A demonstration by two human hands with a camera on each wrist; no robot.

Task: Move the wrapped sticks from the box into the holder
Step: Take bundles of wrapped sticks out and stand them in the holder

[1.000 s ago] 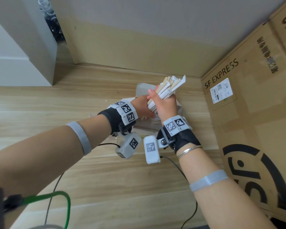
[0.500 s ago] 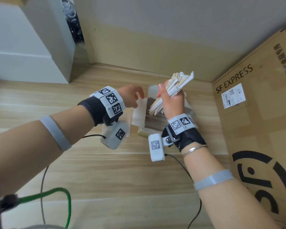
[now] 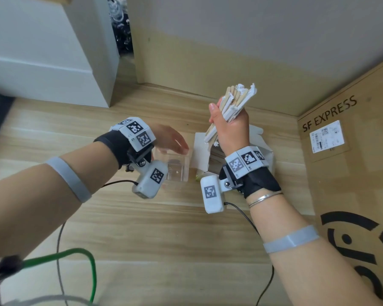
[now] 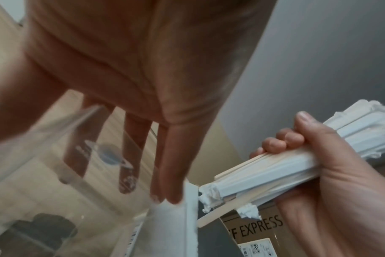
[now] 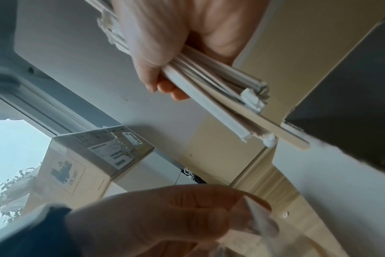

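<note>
My right hand (image 3: 229, 131) grips a thick bundle of paper-wrapped wooden sticks (image 3: 234, 104), raised and tilted above the open white box (image 3: 260, 144). In the right wrist view the bundle (image 5: 220, 97) runs slantwise out of the fist. Just left of the box's raised flap (image 3: 200, 153) a clear plastic holder (image 3: 178, 167) stands on the wooden surface. My left hand (image 3: 171, 141) hovers over the holder with straight fingers. In the left wrist view its fingers (image 4: 130, 165) show through the clear wall (image 4: 44, 153). Whether they touch the holder is blurred.
A large SF EXPRESS carton (image 3: 352, 164) walls off the right side. A white cabinet (image 3: 44, 62) stands at the back left and a wall closes the back. A green cable (image 3: 80, 255) and black wires lie on the wood near me.
My right hand has lifted the stick bundle higher, out of the box. My left hand let go of the bundle and moved left to the clear holder.
</note>
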